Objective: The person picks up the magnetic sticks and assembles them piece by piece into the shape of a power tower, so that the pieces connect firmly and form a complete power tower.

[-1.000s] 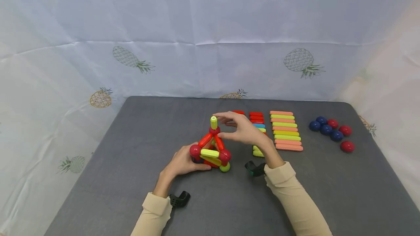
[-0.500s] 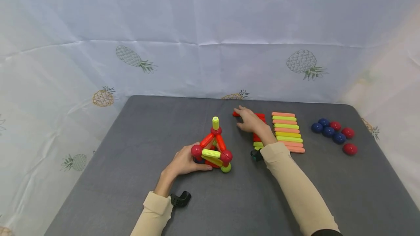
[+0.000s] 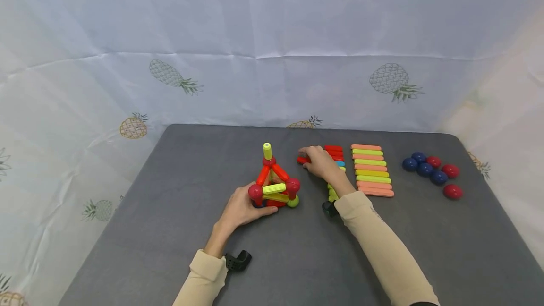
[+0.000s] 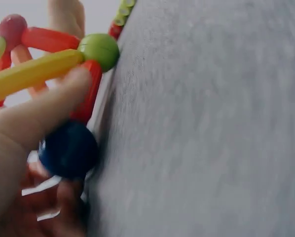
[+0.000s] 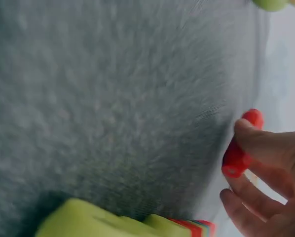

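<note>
My left hand [image 3: 239, 209] grips the lower left of a frame built of coloured rods and balls [image 3: 275, 188], thumb along its base. A yellow-green rod [image 3: 267, 151] stands upright on its top red ball [image 3: 269, 161]. In the left wrist view the thumb lies over a red rod [image 4: 92, 94] between a green ball [image 4: 100, 52] and a dark blue ball [image 4: 69, 149]. Right of the frame, my right hand [image 3: 319, 163] pinches a short red rod [image 5: 239, 150] between thumb and fingers, just above the table.
Beside my right hand lies a column of short red, blue and yellow-green rods [image 3: 334, 149], partly covered by it. Further right is a column of longer orange and yellow rods [image 3: 371, 169]. Several blue and red balls [image 3: 425, 169] sit near the right edge of the grey table [image 3: 191, 164].
My right hand has left the top of the frame, reached to the rods at the right and taken a red one, now drawn slightly nearer. The frame has tilted a little leftward.
</note>
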